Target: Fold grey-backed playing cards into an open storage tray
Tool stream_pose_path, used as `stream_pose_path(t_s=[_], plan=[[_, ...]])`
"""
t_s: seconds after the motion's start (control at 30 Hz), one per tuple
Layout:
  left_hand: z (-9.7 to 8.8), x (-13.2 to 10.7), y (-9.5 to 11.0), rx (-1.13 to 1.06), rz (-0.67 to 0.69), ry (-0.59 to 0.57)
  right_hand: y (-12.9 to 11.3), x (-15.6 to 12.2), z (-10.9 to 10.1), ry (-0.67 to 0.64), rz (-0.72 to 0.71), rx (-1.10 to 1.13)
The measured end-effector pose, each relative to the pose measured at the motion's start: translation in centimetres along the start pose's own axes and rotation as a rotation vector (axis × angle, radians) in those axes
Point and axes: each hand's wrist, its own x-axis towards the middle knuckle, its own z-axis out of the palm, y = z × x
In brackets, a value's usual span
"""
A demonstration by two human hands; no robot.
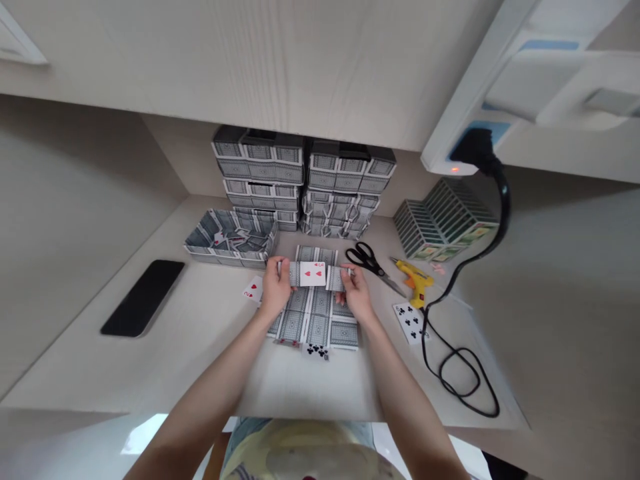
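My left hand point(275, 288) and my right hand point(357, 293) each pinch one end of a strip of joined playing cards point(313, 274), held level just above the desk. One card in the strip shows a red two of hearts face up. Under my hands lies a flat sheet of face-down patterned cards point(316, 320) set edge to edge. A loose heart card point(253, 289) lies left of my left hand. A club card point(317, 351) pokes out at the sheet's near edge.
Stacked boxes built from cards point(304, 179) stand against the back wall, with an open card tray point(230, 239) to their left. Scissors point(371, 261), a yellow glue gun point(415, 281) with black cord point(457, 363), a club card point(410, 321), fanned decks point(443, 220) and a phone point(143, 297) lie around.
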Motion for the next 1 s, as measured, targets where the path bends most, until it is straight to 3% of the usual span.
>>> stream_pose_path(t_s=[0.2, 0.53, 0.7, 0.87, 1.0], plan=[[0.1, -0.2, 0.0, 0.036, 0.027, -0.014, -0.1, -0.2, 0.2, 0.003, -0.004, -0.024], [0.2, -0.7, 0.1, 0.162, 0.093, -0.149, 0.3, -0.2, 0.3, 0.104, -0.045, -0.011], [0.1, -0.6, 0.1, 0.147, 0.083, -0.181, -0.4, -0.5, 0.2, 0.071, -0.033, -0.043], [-0.3, -0.6, 0.5, 0.129, 0.071, -0.208, -1.4, -1.0, -0.1, -0.044, -0.023, -0.123], [-0.6, -0.6, 0.6, 0.104, 0.052, -0.246, -1.7, -1.2, -0.1, -0.040, -0.049, -0.143]])
